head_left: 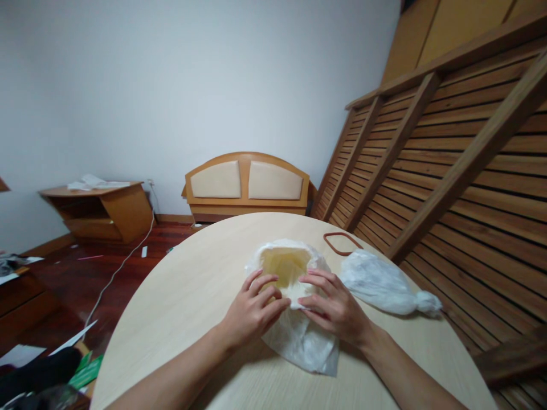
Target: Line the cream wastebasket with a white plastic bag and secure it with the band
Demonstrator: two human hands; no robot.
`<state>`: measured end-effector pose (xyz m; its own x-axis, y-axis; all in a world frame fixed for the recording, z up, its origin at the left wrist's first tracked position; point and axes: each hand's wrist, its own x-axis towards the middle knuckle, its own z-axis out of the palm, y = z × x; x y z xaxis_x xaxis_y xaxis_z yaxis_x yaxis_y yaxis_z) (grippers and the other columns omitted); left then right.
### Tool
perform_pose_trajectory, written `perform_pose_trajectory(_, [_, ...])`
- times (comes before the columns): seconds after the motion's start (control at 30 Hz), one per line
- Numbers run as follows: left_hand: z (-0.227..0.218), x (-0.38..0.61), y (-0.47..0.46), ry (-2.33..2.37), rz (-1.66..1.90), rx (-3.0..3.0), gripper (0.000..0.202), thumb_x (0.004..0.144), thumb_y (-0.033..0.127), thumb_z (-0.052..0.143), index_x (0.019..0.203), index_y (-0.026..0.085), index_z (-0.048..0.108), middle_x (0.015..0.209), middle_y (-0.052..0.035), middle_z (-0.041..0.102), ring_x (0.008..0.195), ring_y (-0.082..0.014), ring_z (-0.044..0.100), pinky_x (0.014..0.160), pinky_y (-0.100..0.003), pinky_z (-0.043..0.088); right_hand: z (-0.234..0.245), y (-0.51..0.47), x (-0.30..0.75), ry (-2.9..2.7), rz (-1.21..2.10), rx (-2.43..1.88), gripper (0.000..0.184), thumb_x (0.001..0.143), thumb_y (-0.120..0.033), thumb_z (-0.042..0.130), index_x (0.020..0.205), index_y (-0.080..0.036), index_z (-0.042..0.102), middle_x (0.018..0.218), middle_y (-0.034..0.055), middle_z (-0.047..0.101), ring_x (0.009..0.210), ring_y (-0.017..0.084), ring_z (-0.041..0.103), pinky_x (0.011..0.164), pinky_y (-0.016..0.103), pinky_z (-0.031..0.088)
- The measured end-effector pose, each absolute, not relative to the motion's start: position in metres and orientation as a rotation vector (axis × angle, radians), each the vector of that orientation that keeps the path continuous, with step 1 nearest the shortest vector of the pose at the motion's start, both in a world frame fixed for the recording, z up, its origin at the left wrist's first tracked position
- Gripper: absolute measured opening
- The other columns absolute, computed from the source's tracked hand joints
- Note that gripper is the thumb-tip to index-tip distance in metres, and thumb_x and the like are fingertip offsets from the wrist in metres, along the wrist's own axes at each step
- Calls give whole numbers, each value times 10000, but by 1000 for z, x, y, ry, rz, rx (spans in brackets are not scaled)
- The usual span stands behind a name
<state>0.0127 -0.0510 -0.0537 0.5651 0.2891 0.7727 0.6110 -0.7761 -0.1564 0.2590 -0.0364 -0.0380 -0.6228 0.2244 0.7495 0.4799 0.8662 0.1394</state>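
Note:
A thin white plastic bag (301,347) is draped over the rim of a container with a yellowish inside (284,267), in front of me on the table. Part of the bag hangs down on the near side and spreads onto the tabletop. My left hand (260,304) is at the near left of the rim, its fingers curled and pinching the bag's edge. Opposite it, my right hand (331,304) grips the same edge, with thumb and fingertips close to those of the left. The container's outer wall is hidden by the bag and my hands.
On the round table (192,285), a knotted white plastic bag (380,282) lies to the right. Behind it is a brown rounded-square ring (342,244). Slatted wooden panels (427,171) lean along the right side. A headboard (245,179) and low cabinet (102,210) stand beyond.

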Motion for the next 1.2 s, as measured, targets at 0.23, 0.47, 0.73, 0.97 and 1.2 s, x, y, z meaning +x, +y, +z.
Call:
perform_pose_trajectory(0.23, [-55, 11, -49, -757, -1071, -2366, 131, 910, 179, 627, 1003, 252, 683, 878, 0, 700, 1153, -207, 581, 1133, -415, 333, -34, -33, 272, -2298, -441, -542, 146, 844, -159, 660, 940, -257, 709, 1253, 68, 651, 1270, 261, 516, 975, 432, 534])
perform_pose_trajectory(0.47, [-56, 11, -49, -766, -1064, -2382, 122, 883, 172, 657, 978, 245, 678, 888, -1, 701, 1180, -204, 568, 1151, -415, 323, -31, -40, 267, -2307, -429, -560, 280, 829, -280, 720, 1107, -261, 699, 1303, 83, 629, 1295, 286, 487, 1008, 466, 512])
perform_pose_trajectory(0.73, [-60, 11, -45, -766, -1062, -2378, 75, 901, 187, 635, 935, 243, 673, 884, 1, 706, 1181, -200, 577, 1161, -412, 322, -33, -37, 267, -2334, -429, -577, 142, 859, -172, 653, 954, -253, 720, 1290, 69, 647, 1304, 274, 489, 992, 459, 524])
perform_pose_trajectory(0.97, [-59, 10, -46, -797, -1062, -2347, 76, 904, 202, 628, 918, 255, 680, 877, -3, 702, 1177, -190, 586, 1162, -409, 333, -31, -35, 274, -2341, -376, -606, 156, 834, -162, 641, 945, -255, 701, 1253, 62, 667, 1289, 276, 511, 989, 471, 520])
perform_pose_trajectory(1.2, [-59, 12, -46, -760, -1053, -2343, 77, 899, 205, 640, 938, 258, 680, 883, 2, 704, 1172, -193, 582, 1160, -411, 332, -31, -43, 258, -2375, -398, -656, 332, 873, -315, 686, 1198, -250, 663, 1273, 77, 666, 1304, 293, 487, 1048, 505, 472])
